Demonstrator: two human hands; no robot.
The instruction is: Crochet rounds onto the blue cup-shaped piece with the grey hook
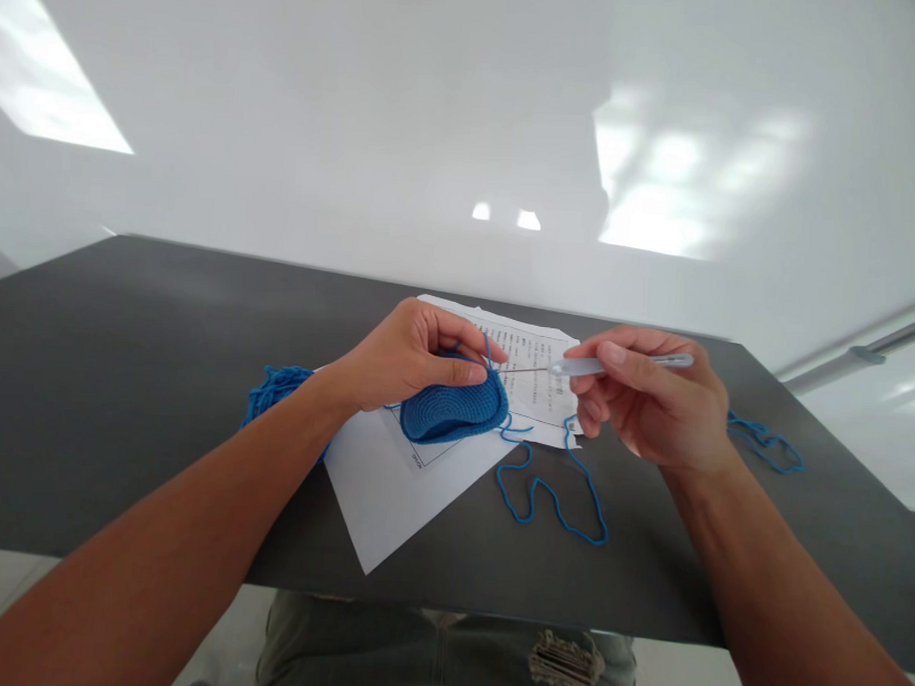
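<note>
My left hand is closed on a blue crocheted piece, thumb on top near its upper edge. The piece is oval with a raised rim. A crochet hook with a pale handle and thin metal shaft is gripped in my right hand, between thumb and fingers. The hook's tip reaches the edge of the crocheted piece beside my left thumb; whether it sits inside a stitch I cannot tell. A strand of blue yarn loops over the table below the hook.
Printed paper sheets lie under the work on the dark grey table. A bundle of blue yarn is partly hidden behind my left forearm. More yarn lies right of my right wrist. A white glossy wall stands behind the table.
</note>
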